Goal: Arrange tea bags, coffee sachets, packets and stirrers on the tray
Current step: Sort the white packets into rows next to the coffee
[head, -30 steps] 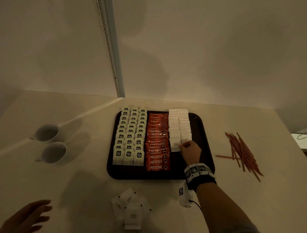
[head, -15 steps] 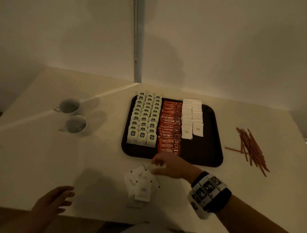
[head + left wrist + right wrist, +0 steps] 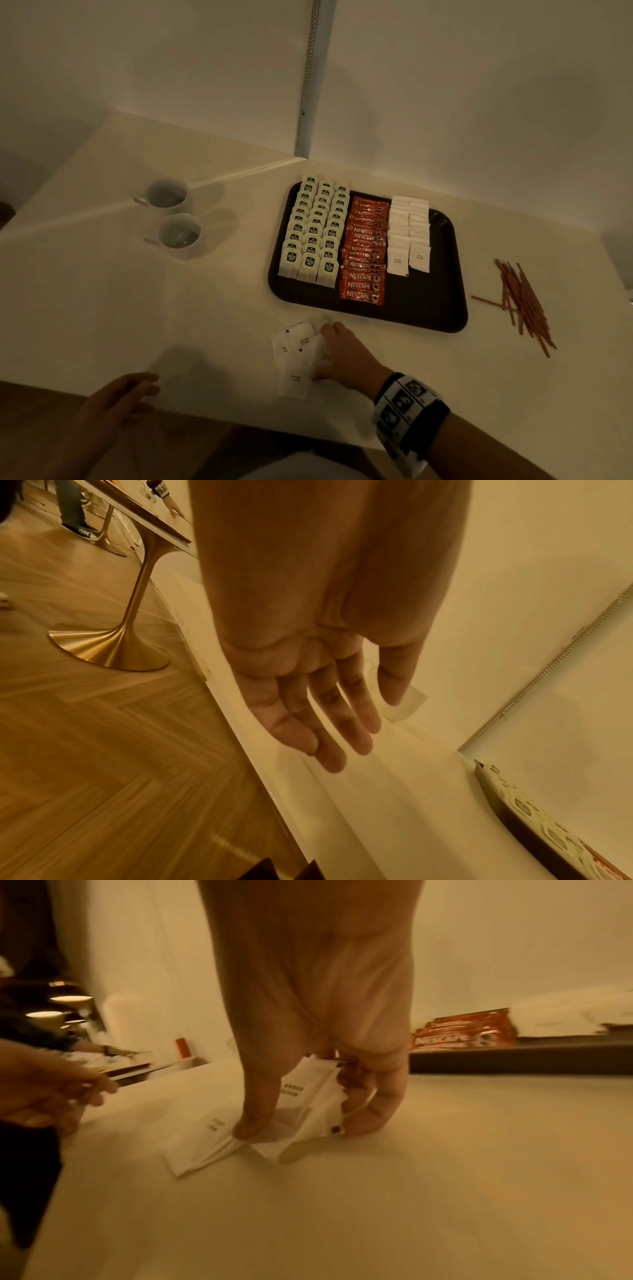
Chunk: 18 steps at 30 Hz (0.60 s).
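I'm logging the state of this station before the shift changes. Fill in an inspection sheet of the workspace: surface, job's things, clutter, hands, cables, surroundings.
Surface: pale table, dimly lit.
Job's things: dark tray holds three rows of tea bags, one column of coffee sachets and two rows of white packets; loose packets lie on the table before the tray; stirrers lie heaped right of the tray, off it.
Clutter: two cups left of the tray.
Hands: right hand pinches a loose packet; left hand open at the table's near edge, holding nothing.
Cables: nothing seen.
Surroundings: plain wall with a beaded cord; wood floor.
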Tool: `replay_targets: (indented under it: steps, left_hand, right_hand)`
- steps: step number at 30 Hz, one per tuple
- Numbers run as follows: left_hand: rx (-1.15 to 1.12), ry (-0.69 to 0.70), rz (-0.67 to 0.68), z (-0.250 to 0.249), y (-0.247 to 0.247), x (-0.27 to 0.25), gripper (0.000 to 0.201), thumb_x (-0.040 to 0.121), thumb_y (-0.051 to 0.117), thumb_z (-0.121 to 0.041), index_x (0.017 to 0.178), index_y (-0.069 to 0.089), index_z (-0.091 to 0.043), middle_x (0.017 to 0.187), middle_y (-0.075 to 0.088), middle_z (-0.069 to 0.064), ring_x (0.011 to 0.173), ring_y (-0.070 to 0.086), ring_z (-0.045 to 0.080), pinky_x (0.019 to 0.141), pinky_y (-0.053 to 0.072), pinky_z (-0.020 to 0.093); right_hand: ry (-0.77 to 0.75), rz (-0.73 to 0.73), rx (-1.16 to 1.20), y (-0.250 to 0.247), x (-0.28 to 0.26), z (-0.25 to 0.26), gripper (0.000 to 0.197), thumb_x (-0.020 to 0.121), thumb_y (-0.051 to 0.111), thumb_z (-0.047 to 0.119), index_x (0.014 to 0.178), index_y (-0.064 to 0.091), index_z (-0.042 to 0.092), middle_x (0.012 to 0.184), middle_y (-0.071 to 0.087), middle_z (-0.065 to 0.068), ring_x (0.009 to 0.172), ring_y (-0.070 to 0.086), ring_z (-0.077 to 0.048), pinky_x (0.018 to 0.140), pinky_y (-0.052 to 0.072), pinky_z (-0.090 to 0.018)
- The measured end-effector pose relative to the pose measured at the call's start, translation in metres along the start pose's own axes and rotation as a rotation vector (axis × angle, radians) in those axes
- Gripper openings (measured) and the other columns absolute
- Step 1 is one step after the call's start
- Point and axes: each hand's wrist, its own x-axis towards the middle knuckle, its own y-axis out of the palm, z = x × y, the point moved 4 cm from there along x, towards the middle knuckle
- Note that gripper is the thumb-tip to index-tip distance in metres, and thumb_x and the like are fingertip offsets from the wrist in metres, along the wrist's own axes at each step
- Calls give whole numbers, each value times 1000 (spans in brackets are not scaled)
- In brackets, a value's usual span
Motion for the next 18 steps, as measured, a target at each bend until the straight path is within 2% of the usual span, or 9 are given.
replay_targets:
  steps: [4,7,9,11,14,16,18]
  left_hand:
    - [-34,53,1,-13,2,-5,18,95,49,-2,95,66,-8,91,68,17,77,62,35,49,50,15]
    - [-46,104,18,-30,5,-8,19,96,48,-5,95,66,-9,93,69,16,79,63,35,58,52,27]
    - [-41,135,33,-45,8,-9,19,96,48,-7,98,66,-10,94,70,14,82,63,35,68,47,35]
    - [-22,180,50,-63,15,-10,20,96,48,-7,99,67,-11,92,71,11,84,64,34,72,47,38]
    - [41,266,111,-99,35,-11,18,95,51,-11,98,68,-16,84,73,-3,84,66,27,75,50,39]
    - [83,341,173,-128,55,-11,14,94,55,-14,97,68,-18,87,72,-8,83,67,23,77,51,39]
    - [88,410,254,-162,80,-12,9,87,65,-31,94,69,-26,92,71,-8,82,68,17,77,52,35]
  right_hand:
    - [42,47,96,-8,0,-13,51,77,75,26,121,50,16,125,54,-5,112,53,-21,94,48,-32]
    - [77,77,114,-22,-4,-25,59,79,74,27,130,46,16,129,52,-6,112,52,-20,85,48,-25]
    - [86,71,96,-35,-9,-33,67,79,73,30,136,41,15,132,49,-5,115,49,-18,87,43,-23]
    - [108,65,177,-52,-14,-38,65,80,72,25,135,41,14,131,48,-4,110,51,-16,88,47,-24]
    - [97,42,312,-84,-18,-40,52,79,72,17,125,47,15,125,53,-8,100,59,-19,79,57,-30]
    - [50,9,344,-108,-19,-33,50,79,72,17,123,49,14,121,55,-7,100,61,-21,78,58,-34]
    - [-16,-9,389,-132,-22,-21,45,79,72,16,119,52,15,116,59,-4,99,62,-19,77,59,-35]
